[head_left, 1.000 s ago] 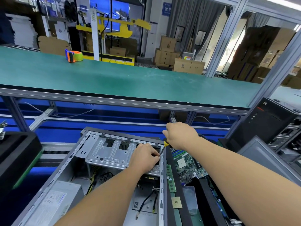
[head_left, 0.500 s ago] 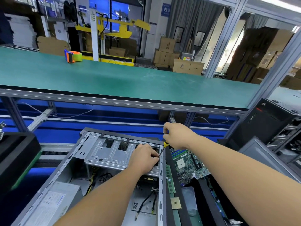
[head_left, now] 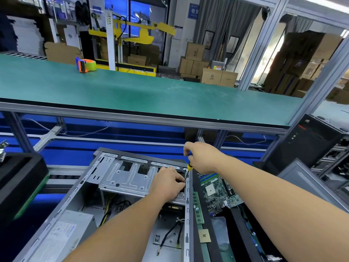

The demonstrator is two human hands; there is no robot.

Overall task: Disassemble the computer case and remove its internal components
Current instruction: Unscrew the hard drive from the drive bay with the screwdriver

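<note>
An open grey computer case (head_left: 79, 188) lies on its side in front of me. A silver drive cage (head_left: 128, 178) spans its far end, and a grey power supply (head_left: 62, 235) sits at the near left. My right hand (head_left: 202, 157) grips a yellow-handled screwdriver (head_left: 188, 168), its tip pointing down at the cage's right edge by the case rail. My left hand (head_left: 168, 183) rests on the cage's right end, fingers curled at the screwdriver tip; what they pinch is hidden. Black cables (head_left: 170, 233) lie on the case floor.
A green motherboard (head_left: 219, 193) and a memory stick (head_left: 197, 208) lie right of the case. A black tower (head_left: 309, 140) stands at the right, a black tray (head_left: 17, 184) at the left. A green shelf (head_left: 151, 95) with a tape dispenser (head_left: 86, 65) runs above.
My right hand has risen slightly with the screwdriver, its fingers shifting on the handle. My left hand stays on the cage's right end.
</note>
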